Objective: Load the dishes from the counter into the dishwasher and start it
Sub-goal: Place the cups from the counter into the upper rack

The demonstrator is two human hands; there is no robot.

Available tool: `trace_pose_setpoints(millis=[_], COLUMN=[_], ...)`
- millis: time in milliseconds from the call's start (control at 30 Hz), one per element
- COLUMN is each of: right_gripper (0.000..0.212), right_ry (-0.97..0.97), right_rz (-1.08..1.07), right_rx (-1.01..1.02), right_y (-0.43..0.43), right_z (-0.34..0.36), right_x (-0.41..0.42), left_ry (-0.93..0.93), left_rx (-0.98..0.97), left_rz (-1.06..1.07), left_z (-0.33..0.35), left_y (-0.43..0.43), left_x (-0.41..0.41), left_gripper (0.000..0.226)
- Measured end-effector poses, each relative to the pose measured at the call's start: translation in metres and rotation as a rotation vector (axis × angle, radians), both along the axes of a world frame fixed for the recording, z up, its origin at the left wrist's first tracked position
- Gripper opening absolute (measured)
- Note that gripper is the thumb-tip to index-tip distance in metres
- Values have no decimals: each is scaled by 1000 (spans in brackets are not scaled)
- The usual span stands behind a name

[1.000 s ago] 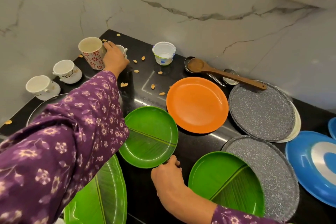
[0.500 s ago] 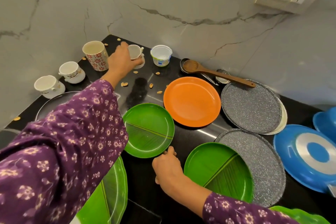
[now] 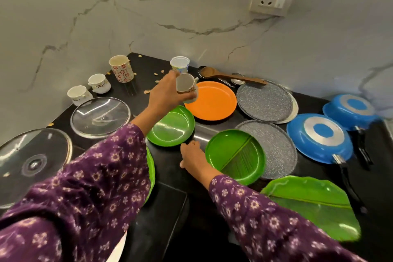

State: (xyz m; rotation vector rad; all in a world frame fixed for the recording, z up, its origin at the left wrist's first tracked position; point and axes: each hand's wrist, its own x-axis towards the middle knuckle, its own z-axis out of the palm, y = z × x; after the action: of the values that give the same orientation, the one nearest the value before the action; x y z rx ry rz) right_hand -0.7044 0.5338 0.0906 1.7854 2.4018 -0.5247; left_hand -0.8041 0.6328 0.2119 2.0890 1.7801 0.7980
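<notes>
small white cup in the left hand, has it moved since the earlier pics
Yes. The small white cup sat beside the floral mug; now the left hand holds it up, well right of that mug, by the orange plate's rim.

Soft, fairly bright indoor light, barely any shadows — white glare streaks the black counter (image 3: 168,166) just in front of the orange plate (image 3: 210,100). The far blue pan (image 3: 350,110) right of it smears; edges bow fisheye-style.

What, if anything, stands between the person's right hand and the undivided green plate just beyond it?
Nothing visible. The right hand sits on the counter by the near rim of the green plate. The left hand holds a cup above the plate's far edge, not between them.
</notes>
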Motion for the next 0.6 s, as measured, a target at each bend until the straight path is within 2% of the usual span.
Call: trace_pose_setpoints(millis=[67, 133, 167, 267, 300, 367, 433, 533, 600], right_gripper=[36, 35, 32, 22, 26, 47, 61, 71, 68], right_ry=[161, 454, 649, 1426, 1621, 1785, 1848, 1958, 2049], right_rz=[-37, -169, -299, -806, -925, -1043, -1090, -1108, -1123], right_rx=[29, 19, -37, -400, -473, -486, -429, -397, -363], right_y=[-18, -48, -64, -105, -116, -139, -164, -211, -240], right_z=[-7, -6, -1, 22, 30, 42, 52, 56, 52], right_x=[10, 25, 34, 65, 80, 116, 149, 194, 219], left_ry=[-20, -42, -46, -54, -56, -46, -32, 0, 26], left_rx=[6, -5, -10, 5, 10, 16, 29, -24, -63], left_rz=[-47, -115, -153, -286, -345, -462, -546, -666, -765], left_z=[3, 5, 6, 9, 10, 8, 4, -2, -7], left_y=[-26, -53, -65, -102, -116, -146, -176, -220, -245], left_x=[9, 20, 27, 55, 66, 91, 117, 163, 194], left_gripper=[69, 69, 69, 70, 70, 71, 70, 67, 68])
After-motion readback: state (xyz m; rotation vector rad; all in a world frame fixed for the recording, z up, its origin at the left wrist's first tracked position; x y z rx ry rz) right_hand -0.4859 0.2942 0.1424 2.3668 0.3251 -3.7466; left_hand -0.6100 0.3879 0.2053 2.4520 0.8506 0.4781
